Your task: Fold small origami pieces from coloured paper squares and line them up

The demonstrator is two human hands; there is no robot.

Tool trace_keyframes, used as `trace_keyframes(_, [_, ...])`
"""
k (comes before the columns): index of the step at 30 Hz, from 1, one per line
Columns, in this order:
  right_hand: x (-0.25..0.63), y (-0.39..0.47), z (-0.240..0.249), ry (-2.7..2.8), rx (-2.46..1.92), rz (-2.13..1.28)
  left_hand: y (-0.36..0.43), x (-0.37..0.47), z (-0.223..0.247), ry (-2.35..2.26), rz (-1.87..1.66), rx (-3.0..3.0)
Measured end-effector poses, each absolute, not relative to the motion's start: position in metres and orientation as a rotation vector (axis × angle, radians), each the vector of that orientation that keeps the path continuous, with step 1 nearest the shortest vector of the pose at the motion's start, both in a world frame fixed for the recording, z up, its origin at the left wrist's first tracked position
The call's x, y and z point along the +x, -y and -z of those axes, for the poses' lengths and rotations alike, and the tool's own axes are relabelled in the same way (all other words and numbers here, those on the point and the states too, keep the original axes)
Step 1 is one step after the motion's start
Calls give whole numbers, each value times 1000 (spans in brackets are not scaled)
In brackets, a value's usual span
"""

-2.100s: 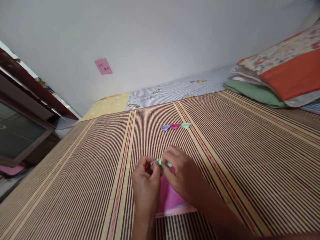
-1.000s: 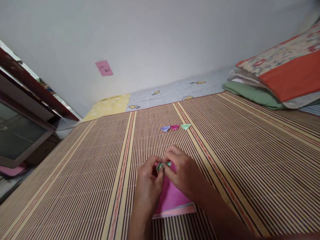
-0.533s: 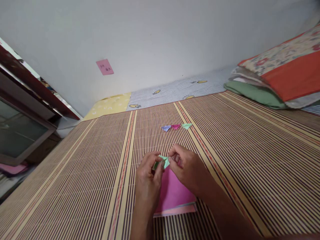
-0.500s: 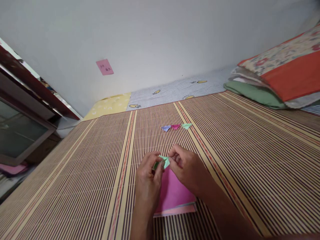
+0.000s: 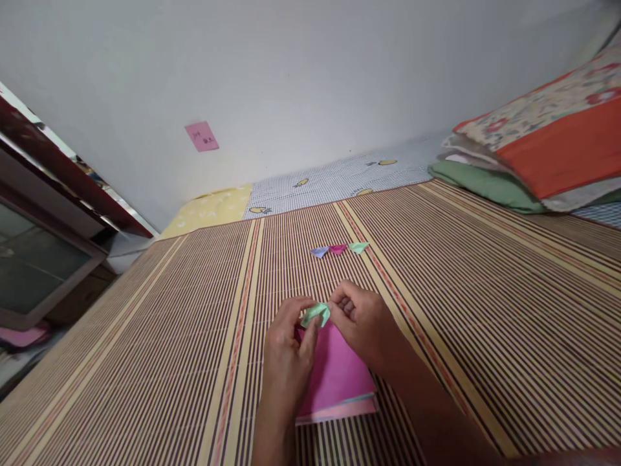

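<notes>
Between my hands is a small piece of folded light-green paper (image 5: 316, 315), held just above the far end of a stack of coloured paper. My left hand (image 5: 287, 340) pinches it from the left, thumb on its near face. With closed thumb and forefinger, my right hand (image 5: 361, 320) grips its right corner. Beneath lies the paper stack (image 5: 339, 378), magenta on top, with blue and pink edges showing at the near side. Beyond my hands, a blue folded paper (image 5: 319, 252), a magenta one (image 5: 337, 248) and a light-green one (image 5: 359, 247) lie in a row.
A striped bamboo mat (image 5: 194, 336) covers the bed. Folded bedding (image 5: 533, 155) is piled at the right by the wall. A pink note (image 5: 202, 136) is stuck to the wall (image 5: 310, 77). At the left stands a glass-fronted cabinet (image 5: 39, 259).
The light-green paper has turned between my fingers and shows a broader face now. Both hands keep their pinch. The view has shifted slightly.
</notes>
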State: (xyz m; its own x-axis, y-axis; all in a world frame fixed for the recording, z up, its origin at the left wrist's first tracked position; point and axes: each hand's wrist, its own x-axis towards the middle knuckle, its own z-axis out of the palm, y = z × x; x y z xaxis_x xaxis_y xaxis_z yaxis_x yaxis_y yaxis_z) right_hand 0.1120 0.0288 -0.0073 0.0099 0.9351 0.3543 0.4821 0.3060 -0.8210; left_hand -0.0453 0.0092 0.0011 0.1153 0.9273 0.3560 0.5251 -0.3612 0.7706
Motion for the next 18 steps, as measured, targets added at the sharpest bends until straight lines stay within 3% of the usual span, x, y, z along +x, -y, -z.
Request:
trace_keyframes(8, [142,-41,9,1587,-1490,-577,-10,-55,-7,-1376,-1338,1480])
trace_keyframes(14, [223,-94,16,1461,-1823,-464,-18,-63,-2,-1372,-1415,1350])
trace_keyframes(18, [227,-131,23,1501,-1912,-545,-19,-63,0,-1358,-1382,1348])
